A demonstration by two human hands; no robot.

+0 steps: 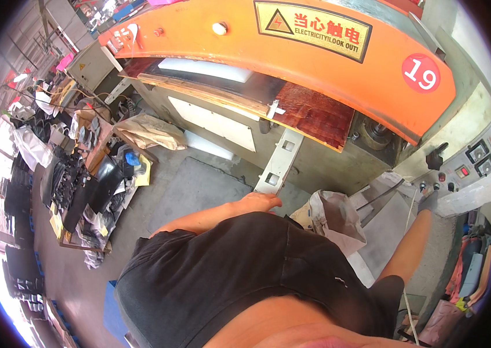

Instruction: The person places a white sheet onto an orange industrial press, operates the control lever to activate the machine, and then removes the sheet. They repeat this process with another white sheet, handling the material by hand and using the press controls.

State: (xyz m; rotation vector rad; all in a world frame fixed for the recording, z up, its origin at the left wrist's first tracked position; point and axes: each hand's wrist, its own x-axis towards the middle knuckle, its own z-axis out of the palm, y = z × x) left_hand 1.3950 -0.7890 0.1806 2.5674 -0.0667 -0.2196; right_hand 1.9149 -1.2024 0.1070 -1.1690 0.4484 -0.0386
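My left hand (260, 202) is held in front of my waist, at the lower end of a pale metal bar (279, 161) with square holes. My dark shirt hides part of that hand, and I cannot make out whether its fingers grip anything. Over on the right, my right hand (428, 202), in what looks like a grey glove, is at the lower edge of a control panel (485, 152) with knobs and red buttons. Its fingers are too small and dark to tell apart. Ahead is a large machine with an orange beam (199, 40) above a reddish-brown board (318, 116).
A white slab (205, 69) lies on the machine bed under the beam. Left stands a cluttered table (106, 145) of black pieces. A crumpled brown sheet (152, 131) is beside the machine. White sacks (338, 220) stand before me, and coloured sheets (471, 272) are stacked lower right.
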